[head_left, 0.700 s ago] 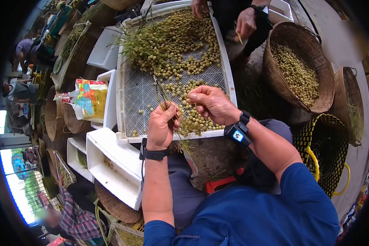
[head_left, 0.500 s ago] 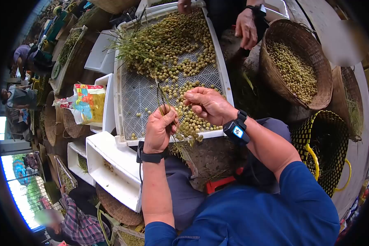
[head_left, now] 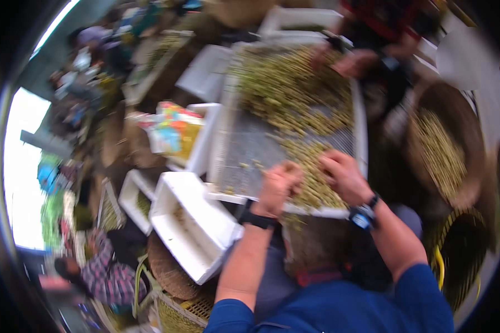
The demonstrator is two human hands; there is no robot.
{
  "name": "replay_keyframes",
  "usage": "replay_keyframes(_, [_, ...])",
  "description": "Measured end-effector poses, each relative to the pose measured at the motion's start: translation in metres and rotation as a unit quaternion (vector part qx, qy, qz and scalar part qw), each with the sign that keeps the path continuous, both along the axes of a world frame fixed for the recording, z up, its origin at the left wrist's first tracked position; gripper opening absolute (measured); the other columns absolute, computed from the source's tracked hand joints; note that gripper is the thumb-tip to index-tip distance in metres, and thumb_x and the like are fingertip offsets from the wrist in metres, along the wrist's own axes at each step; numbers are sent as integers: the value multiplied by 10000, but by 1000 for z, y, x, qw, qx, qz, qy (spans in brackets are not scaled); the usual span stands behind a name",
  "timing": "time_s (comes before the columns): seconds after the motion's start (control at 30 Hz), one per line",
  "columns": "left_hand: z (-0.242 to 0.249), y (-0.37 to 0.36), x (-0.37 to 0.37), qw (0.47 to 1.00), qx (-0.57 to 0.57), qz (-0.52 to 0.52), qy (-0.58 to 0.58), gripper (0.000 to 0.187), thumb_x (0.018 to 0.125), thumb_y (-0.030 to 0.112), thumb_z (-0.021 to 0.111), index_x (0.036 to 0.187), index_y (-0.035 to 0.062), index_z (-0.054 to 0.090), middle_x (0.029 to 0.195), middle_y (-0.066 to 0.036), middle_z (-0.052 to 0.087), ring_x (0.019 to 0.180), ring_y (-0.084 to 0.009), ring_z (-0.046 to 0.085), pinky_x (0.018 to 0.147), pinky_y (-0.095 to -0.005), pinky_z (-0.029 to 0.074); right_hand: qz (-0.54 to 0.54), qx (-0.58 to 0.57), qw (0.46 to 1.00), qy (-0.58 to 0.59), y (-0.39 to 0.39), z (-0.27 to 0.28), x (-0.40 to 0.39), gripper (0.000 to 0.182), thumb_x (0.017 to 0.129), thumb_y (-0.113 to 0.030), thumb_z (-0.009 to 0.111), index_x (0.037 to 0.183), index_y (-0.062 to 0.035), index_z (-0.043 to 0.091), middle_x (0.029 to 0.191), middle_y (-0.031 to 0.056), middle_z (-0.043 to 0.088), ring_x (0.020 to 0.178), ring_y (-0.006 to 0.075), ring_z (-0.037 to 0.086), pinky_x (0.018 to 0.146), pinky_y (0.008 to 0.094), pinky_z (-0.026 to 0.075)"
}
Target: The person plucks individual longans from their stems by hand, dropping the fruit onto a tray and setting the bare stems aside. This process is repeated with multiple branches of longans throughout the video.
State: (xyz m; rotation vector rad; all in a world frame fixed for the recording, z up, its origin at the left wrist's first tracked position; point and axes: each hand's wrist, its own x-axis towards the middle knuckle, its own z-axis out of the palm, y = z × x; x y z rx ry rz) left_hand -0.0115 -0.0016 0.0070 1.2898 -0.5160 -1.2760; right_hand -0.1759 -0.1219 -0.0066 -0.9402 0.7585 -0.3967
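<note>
Both hands [head_left: 311, 180] over seed pile [head_left: 316, 183] on white tray [head_left: 361, 139]; grip unclear, blurred.

White tray [head_left: 228, 139], grey mesh floor. Yellow-green fruit [head_left: 311, 183] heaped on tray, greener at far end. Near left: plain white tub [head_left: 191, 222]. Further left: bag [head_left: 172, 133] printed yellow, blue, red and orange. Right: brown woven basket [head_left: 472, 183], same yellow-green fruit inside. Near right: dark basket [head_left: 461, 255], yellow handle. Black band on left wrist [head_left: 256, 220]; black watch [head_left: 363, 216] with blue face on right wrist. Blue sleeves [head_left: 422, 299] on both arms. Near left: person in plaid shirt [head_left: 108, 277], red and grey checks. Frame motion-blurred; finer patterns unreadable.
</note>
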Motion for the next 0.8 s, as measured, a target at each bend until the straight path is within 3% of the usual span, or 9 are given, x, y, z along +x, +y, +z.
replay_keyframes(0.3, [-5,5,5,995,-75,-27,54,141,960,217,664,912,98,605,786,46,605,606,-24,552,535,-172,425,-97,-2,995,0,-16,-48,-2,234,928,-188,678,1078,-27,599,810,38,630,514,77,503,431,210,401])
replay_keyframes(0.37, [-8,6,10,994,-82,-42,62,123,962,197,654,923,90,609,805,41,607,606,-25,554,542,-177,443,10,-287,951,116,-25,-72,0,326,871,-151,703,1148,-17,596,904,71,657,627,141,598,567,251,505])
replay_keyframes(0.4, [-8,6,11,994,-87,-37,59,123,962,197,654,923,90,609,805,41,607,606,-25,554,542,-177,443,13,-292,950,113,-23,-67,3,326,871,-151,703,1148,-17,596,904,71,657,627,141,598,567,251,505])
replay_keyframes(0.47, [-11,6,8,989,-92,-101,56,114,953,190,660,938,85,619,802,37,606,596,-28,552,545,-181,453,29,-745,658,104,-13,-57,3,437,831,-109,703,1237,-16,570,1010,99,656,774,186,661,723,277,547])
replay_keyframes(0.5, [-14,5,5,986,-102,-118,64,121,945,192,666,951,78,628,779,34,604,585,-32,553,541,-180,454,68,-671,735,67,-5,-57,6,422,855,-46,666,1261,-22,554,1090,119,642,828,183,677,731,284,561])
replay_keyframes(0.53, [-14,6,4,986,-102,-115,65,121,945,192,666,951,78,628,779,34,604,585,-32,553,541,-180,454,71,-671,735,66,6,-44,11,422,855,-46,666,1261,-22,554,1090,119,642,828,183,677,731,284,561])
replay_keyframes(0.57, [-11,6,2,981,-100,-147,71,129,942,197,669,949,75,628,766,34,602,579,-33,552,538,-181,457,147,-441,885,-6,18,-23,15,403,875,-25,638,1267,-17,547,1106,115,643,831,176,676,724,287,562])
replay_keyframes(0.6, [-8,7,0,976,-99,-180,78,138,940,202,671,948,72,627,753,33,600,573,-35,551,536,-182,459,212,-173,959,-76,23,-11,18,385,894,-4,609,1273,-12,539,1121,111,645,834,168,675,717,291,563])
replay_keyframes(0.8, [-6,9,6,981,-112,-142,67,213,913,245,725,916,58,623,728,31,580,554,-29,528,506,-186,446,168,-131,977,-23,23,-11,22,86,931,-87,614,950,-9,645,794,-1,637,762,87,611,633,246,495])
